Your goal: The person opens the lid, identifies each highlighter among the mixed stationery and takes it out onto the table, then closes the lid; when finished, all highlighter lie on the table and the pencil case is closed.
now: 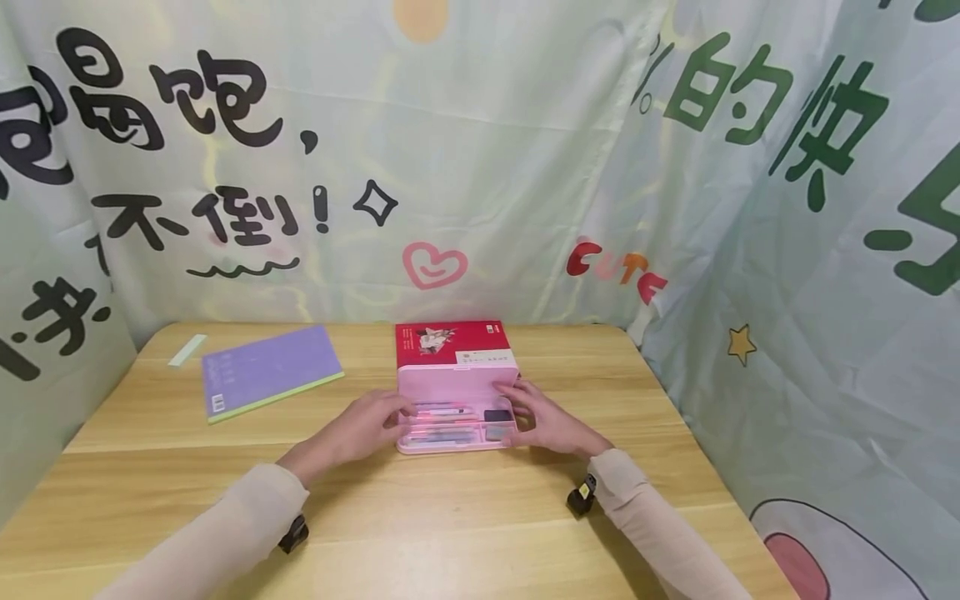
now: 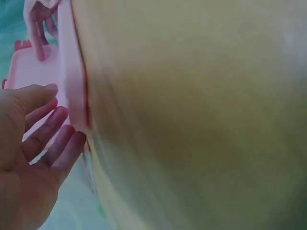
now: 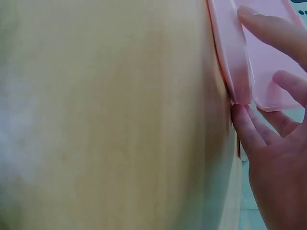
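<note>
A pink pencil case (image 1: 438, 447) lies on the table with its lid (image 1: 450, 383) raised at the back. Several pens (image 1: 442, 435) fill its long compartments, and a dark block (image 1: 497, 415) sits in a small section at the right. My left hand (image 1: 371, 425) is at the case's left end, fingers loosely bent; in the left wrist view its fingertips (image 2: 79, 136) are at the case's corner. At the other end is my right hand (image 1: 543, 418). Its thumb (image 3: 249, 15) is by the front rim, one finger touches the lid's inner face, and others are beside the corner.
Behind the case lies a red book (image 1: 480, 337), partly covered by the lid. A purple notebook (image 1: 273, 371) lies at the back left, with a pale strip (image 1: 187, 350) beside it. Printed cloth (image 1: 510, 192) hangs along the table's back and sides.
</note>
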{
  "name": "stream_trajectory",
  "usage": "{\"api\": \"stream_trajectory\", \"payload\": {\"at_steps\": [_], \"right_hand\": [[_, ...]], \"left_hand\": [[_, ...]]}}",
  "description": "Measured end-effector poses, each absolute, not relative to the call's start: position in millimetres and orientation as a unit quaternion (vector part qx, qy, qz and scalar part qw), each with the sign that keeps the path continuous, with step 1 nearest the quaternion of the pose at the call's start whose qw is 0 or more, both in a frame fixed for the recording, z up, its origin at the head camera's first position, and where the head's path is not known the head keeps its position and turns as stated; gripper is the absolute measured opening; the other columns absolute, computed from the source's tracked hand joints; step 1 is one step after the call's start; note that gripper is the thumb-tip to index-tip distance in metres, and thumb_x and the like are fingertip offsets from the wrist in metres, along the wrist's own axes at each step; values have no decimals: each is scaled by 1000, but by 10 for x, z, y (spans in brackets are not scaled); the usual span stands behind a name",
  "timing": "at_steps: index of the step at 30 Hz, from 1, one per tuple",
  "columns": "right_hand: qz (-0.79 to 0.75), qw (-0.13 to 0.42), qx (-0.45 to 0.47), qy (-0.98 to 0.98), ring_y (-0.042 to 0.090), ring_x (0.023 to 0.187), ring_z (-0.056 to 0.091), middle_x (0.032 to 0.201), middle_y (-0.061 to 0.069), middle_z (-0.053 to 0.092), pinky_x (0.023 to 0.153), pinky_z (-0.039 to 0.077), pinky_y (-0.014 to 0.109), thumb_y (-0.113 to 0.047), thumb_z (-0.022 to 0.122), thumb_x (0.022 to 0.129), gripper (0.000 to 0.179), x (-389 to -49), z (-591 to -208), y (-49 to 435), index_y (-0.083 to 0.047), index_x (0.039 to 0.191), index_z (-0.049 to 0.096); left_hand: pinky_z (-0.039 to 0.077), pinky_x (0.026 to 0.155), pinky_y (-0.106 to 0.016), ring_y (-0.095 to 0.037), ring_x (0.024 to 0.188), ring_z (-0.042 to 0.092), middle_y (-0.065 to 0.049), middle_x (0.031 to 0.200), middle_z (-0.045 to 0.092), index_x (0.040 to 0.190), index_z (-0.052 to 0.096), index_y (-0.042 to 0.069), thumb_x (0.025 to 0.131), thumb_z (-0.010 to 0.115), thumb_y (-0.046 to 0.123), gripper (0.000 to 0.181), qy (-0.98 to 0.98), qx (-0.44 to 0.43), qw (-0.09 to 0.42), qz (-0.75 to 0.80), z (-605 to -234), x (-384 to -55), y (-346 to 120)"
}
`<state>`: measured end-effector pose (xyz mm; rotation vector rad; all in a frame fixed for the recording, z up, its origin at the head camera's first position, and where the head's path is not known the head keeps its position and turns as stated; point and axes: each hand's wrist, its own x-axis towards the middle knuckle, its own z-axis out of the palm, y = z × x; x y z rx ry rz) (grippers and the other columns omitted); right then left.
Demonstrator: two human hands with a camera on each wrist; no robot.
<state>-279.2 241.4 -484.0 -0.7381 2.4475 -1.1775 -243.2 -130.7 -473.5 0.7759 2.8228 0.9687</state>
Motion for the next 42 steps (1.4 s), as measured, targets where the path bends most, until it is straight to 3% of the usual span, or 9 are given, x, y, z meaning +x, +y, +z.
{"api": "stream_trajectory", "payload": {"at_steps": [8,13,18,23,30,37,42], "right_hand": [[-394,173,-248,868,40,155,39,172,13,26,128,37,64,-33,93,87,98,-2800,-4824,2411,-37,169,39],[-394,187,-258,862,41,150,47,169,14,30,125,41,63,-31,92,89,96,-2801,-4805,2426,-35,169,38],[-392,203,-267,857,38,142,52,169,14,32,120,46,61,-29,89,92,94,-2794,-4778,2428,-33,170,38],[-385,223,-261,857,33,137,52,163,11,40,118,47,55,-30,89,92,95,-2792,-4780,2428,-33,170,36],[-374,232,-255,861,32,140,48,163,11,41,120,44,55,-32,90,91,96,-2791,-4767,2431,-34,171,36],[-361,237,-260,864,31,138,46,161,13,41,119,43,55,-36,90,91,97,-2780,-4738,2414,-34,171,35],[-363,242,-257,862,30,136,48,157,12,43,118,44,53,-36,90,91,98,-2782,-4730,2415,-34,171,34]], "left_hand": [[59,88,-36,-12,93,62,2,109,74,126,77,12,101,80,16,26,913,250,43,320,-4794,-2393,-1329],[61,95,-40,-10,96,65,2,111,77,123,78,12,103,77,16,21,911,253,48,323,-4784,-2352,-1321],[61,91,-37,-10,91,64,5,104,77,122,79,11,103,76,14,19,911,251,53,323,-4751,-2332,-1311],[59,87,-34,-9,87,62,7,97,74,121,78,11,103,76,14,18,916,253,58,306,-4749,-2337,-1284],[54,83,-32,-12,86,58,7,93,68,117,78,14,101,79,16,16,932,220,71,279,-4683,-2299,-1171],[53,78,-33,-13,82,56,4,92,66,108,75,15,101,79,18,9,948,215,33,233,-4665,-2269,-1109],[57,83,-37,-17,84,58,-3,99,69,112,76,10,99,82,14,15,953,219,-5,207,-4667,-2288,-1098]]}}
